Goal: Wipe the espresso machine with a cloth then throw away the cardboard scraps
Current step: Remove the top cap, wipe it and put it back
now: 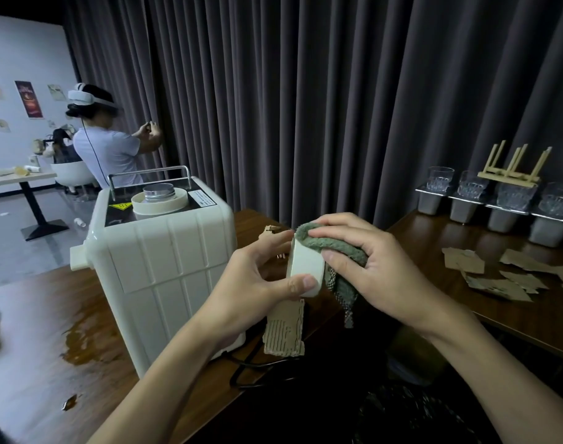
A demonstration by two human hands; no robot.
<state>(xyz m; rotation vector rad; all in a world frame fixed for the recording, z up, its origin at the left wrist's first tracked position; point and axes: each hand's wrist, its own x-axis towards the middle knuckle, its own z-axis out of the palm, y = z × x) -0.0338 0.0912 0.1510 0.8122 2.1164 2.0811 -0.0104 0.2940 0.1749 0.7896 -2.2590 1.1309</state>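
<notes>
my left hand [251, 280] pinches a small white plastic part [305, 267], thumb on its near end and fingers round the far end. my right hand [379, 267] is curled round a green terry cloth [325, 243] and presses it on the part's top edge. the part, probably off the machine, looks light, stiff and smooth, so likely slippery; pinching both ends seems safest. the cloth is soft and limp, a tail hanging toward six o'clock, best kept bunched in the palm.

the white espresso machine [164, 261] stands at ten o'clock, bulky and probably heavy; its top rail is the place to take hold. cardboard scraps [497, 277] lie at three o'clock, and one corrugated piece [285, 331] just below my hands: light, stiff, easy to take by the edges.

on the machine's top sit a yellow warning triangle [120, 206] and a white label [201, 198], its print too small to read. no brand shows.
</notes>
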